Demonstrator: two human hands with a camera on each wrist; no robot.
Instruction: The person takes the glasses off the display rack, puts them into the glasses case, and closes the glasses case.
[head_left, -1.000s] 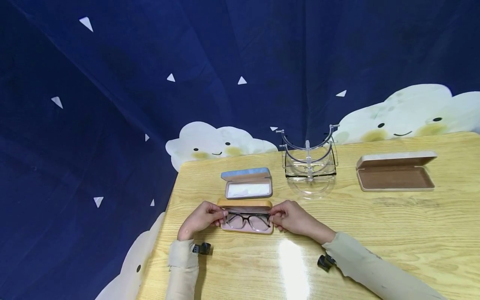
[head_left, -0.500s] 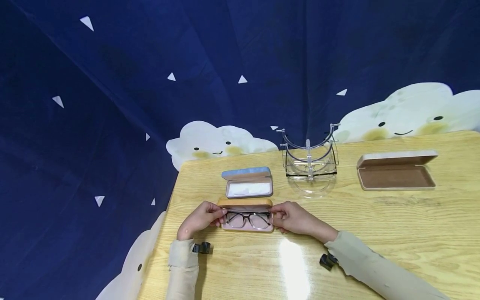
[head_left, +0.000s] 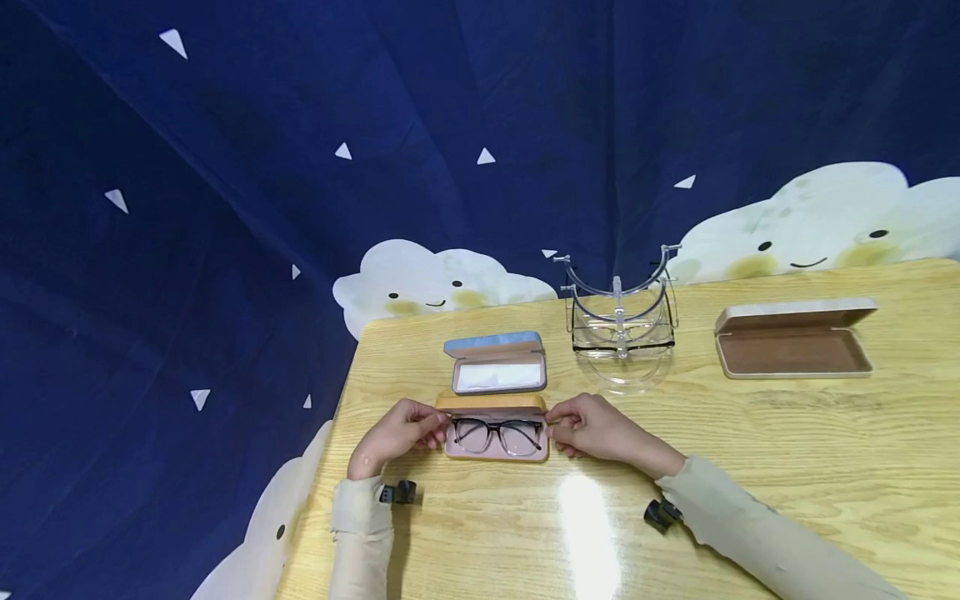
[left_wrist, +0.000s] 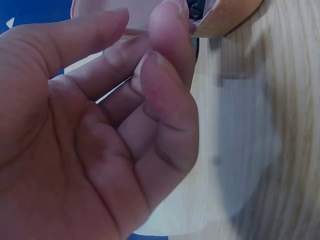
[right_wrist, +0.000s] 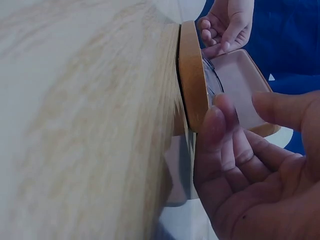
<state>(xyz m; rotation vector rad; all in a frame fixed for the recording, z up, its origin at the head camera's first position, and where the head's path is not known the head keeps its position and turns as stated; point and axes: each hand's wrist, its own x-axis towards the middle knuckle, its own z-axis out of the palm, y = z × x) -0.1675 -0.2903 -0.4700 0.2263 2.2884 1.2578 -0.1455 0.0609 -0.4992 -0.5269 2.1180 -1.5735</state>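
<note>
Black-rimmed glasses [head_left: 497, 436] with clear lower rims lie folded in the pink-lined tray of an orange glasses case [head_left: 491, 405], whose lid stands up. At the case's left end is my left hand [head_left: 397, 433], fingers loosely bent. In the left wrist view its thumb is apart from the fingers [left_wrist: 172, 95], with nothing between them. My right hand [head_left: 596, 428] is at the right end, fingertips right at the case's edge. The right wrist view shows a gap between its thumb [right_wrist: 285, 107] and fingers, and the orange case wall [right_wrist: 192, 75] just beyond.
Behind the orange case is an open blue glasses case [head_left: 491, 342] with a white cloth [head_left: 498, 376] inside. A clear display stand [head_left: 619, 308] bearing glasses is behind to the right. Farther right, a brown-lined case [head_left: 795, 354] stands open on the wooden table [head_left: 750, 433].
Both hands have let go of the glasses' ends and drawn slightly outward. The glasses now rest in the orange case.
</note>
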